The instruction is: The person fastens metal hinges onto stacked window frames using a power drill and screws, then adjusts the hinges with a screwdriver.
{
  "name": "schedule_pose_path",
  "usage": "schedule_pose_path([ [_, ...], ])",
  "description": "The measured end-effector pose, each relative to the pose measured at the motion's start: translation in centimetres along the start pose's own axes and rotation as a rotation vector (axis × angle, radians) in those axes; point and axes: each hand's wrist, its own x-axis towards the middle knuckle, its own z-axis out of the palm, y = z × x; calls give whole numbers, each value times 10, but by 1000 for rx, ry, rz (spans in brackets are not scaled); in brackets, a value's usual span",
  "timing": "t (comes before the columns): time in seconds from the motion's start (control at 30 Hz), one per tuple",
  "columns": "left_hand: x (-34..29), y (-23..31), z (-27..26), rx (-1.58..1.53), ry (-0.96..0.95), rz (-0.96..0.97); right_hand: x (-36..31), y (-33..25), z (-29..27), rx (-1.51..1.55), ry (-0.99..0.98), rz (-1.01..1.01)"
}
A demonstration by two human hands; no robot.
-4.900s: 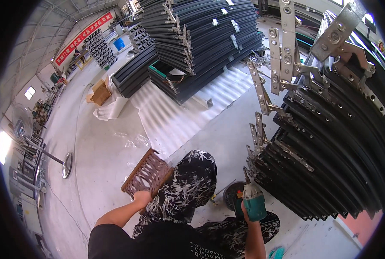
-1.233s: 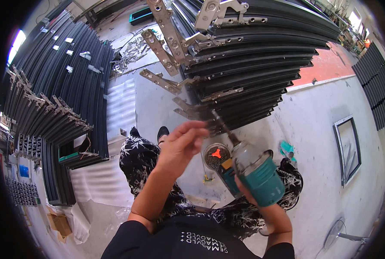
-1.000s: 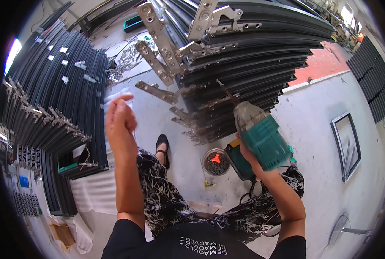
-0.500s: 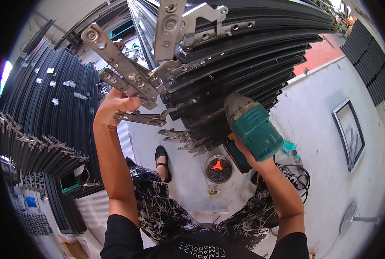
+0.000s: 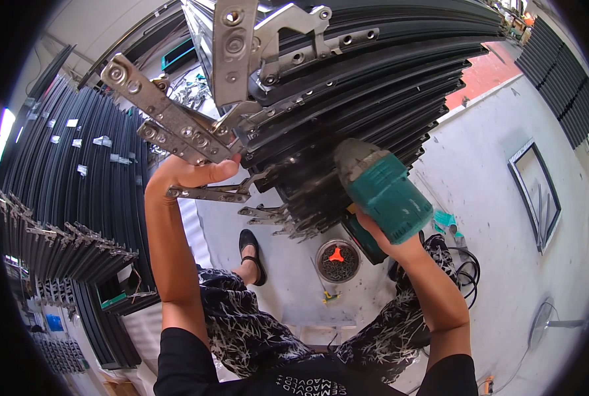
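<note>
My left hand (image 5: 192, 173) is closed on a flat silver window hinge (image 5: 169, 112), its thumb along the lower edge and the other fingers hidden behind. This hinge sits at the end of a long black profile bar (image 5: 294, 135) in a stack of such bars. My right hand (image 5: 381, 236) grips a teal cordless drill (image 5: 390, 198). Its grey nose points up and left at the bars, and the tip is blurred against the dark metal. More silver hinges (image 5: 208, 193) jut from the bar ends below my left hand.
A round bowl of screws (image 5: 338, 269) with an orange piece inside stands on the floor between my feet. Near it lies a small yellow-green tool (image 5: 330, 297). Stacked black bars (image 5: 76, 152) fill the left. At right are a black frame (image 5: 535, 198), a fan (image 5: 542, 323) and a cable (image 5: 469, 277).
The hinge and bar ends sit slightly further left in view. My left thumb has shifted right along the hinge toward the bar end. The drill stays close to the bars, tilted slightly differently.
</note>
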Motion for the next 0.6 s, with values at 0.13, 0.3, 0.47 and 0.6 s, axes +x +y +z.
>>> schedule_pose_path([
  [0.13, 1, 0, 0, 76, -19, 43, 19, -9, 0, 235, -52, -6],
  [0.3, -1, -2, 1, 93, -23, 21, 23, -5, 0, 97, 20, -167],
  [0.47, 2, -2, -5, 151, -179, -10, 22, -15, -5, 285, -44, 78],
  [0.6, 2, -1, -3, 117, -205, -30, 25, -17, -5, 226, -9, 13],
])
